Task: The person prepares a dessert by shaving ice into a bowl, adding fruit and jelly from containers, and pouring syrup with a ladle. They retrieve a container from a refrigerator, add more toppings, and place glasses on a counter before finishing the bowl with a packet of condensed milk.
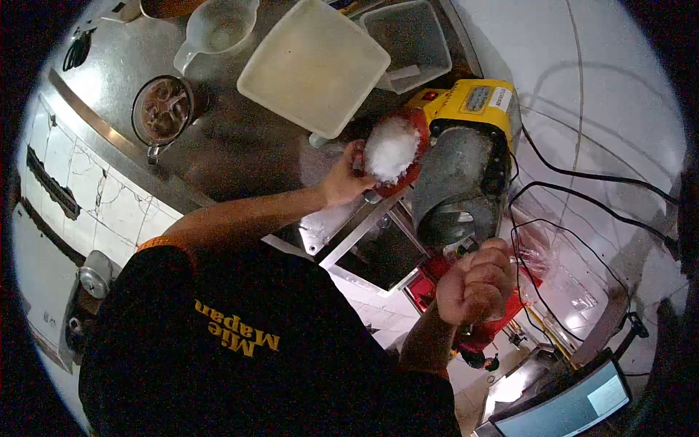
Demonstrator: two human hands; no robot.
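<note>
Red bowl [421, 138]: white ice [392, 149], left fingers [352, 159] clamped on it | right fingers [486, 275] fisted, hold unclear | mug [188, 109]: iced brown drink [162, 113]

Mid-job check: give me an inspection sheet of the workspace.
Surface: metal counter, partly in shadow.
Job's things: red bowl heaped with white ice-like bits, beside the yellow machine.
Clutter: white box, clear bin, jug and brown drink.
Left hand: holds the red bowl.
Right hand: closed; whether it grips anything is unclear.
Cables: black cables, right of the yellow machine in view.
Surroundings: lit screen, tiles.
</note>
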